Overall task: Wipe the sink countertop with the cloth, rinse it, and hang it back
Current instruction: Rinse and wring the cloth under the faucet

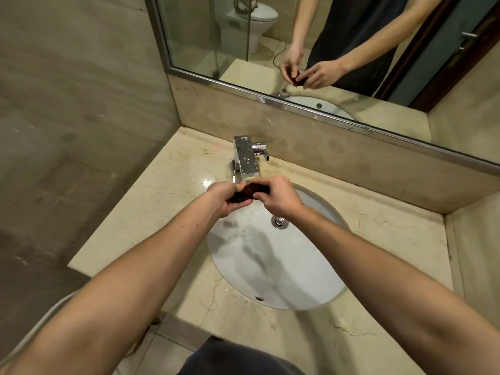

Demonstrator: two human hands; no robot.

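Your left hand (225, 198) and right hand (277, 197) each grip one end of the rolled dark cloth (250, 191), held just in front of the faucet (244, 158). Its long axis runs hand to hand, which suits a wringing twist.

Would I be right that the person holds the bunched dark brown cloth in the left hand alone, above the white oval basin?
Not quite: the head view shows both the left hand and the right hand gripping the bunched dark brown cloth, above the white oval basin.
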